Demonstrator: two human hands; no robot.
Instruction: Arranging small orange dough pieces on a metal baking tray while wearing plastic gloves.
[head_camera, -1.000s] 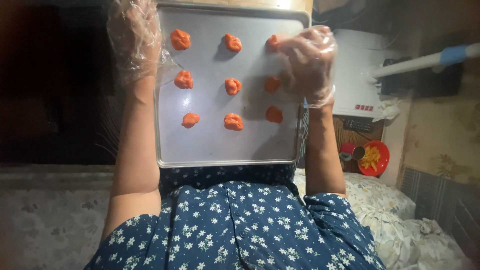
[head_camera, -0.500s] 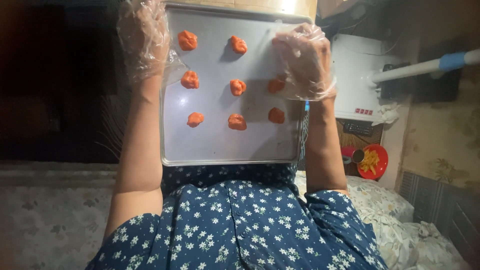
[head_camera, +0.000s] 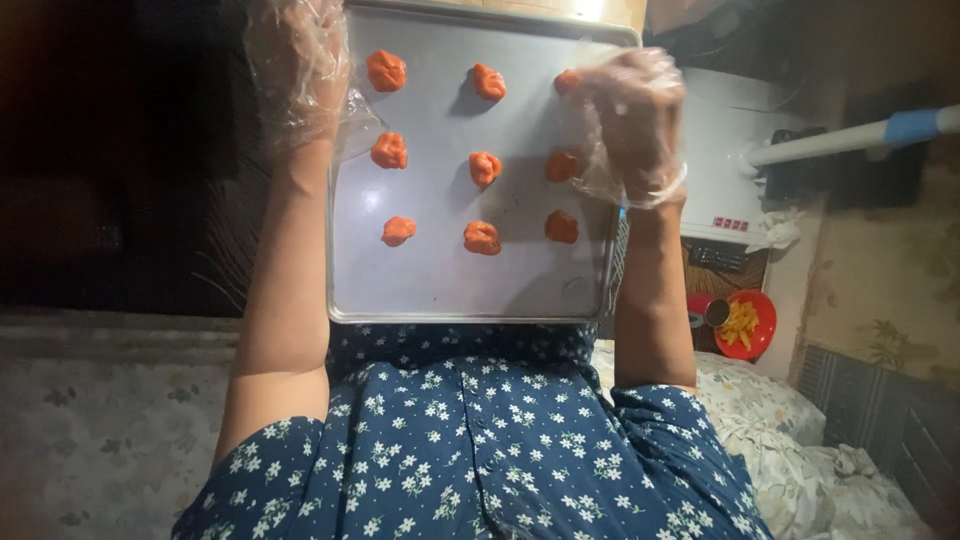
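Both bare forearms reach forward, each hand inside a loose, clear plastic glove. The left hand (head_camera: 297, 70) is spread, fingers pointing away from the body. The right hand (head_camera: 632, 125) is curled, fingertips (head_camera: 585, 85) bunched together and bent inward.

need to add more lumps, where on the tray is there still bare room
The baking tray is bare along its near strip, between the nearest row of orange dough lumps and the near rim. Further up it is crowded with three rows, with the left hand and right hand at the sides.
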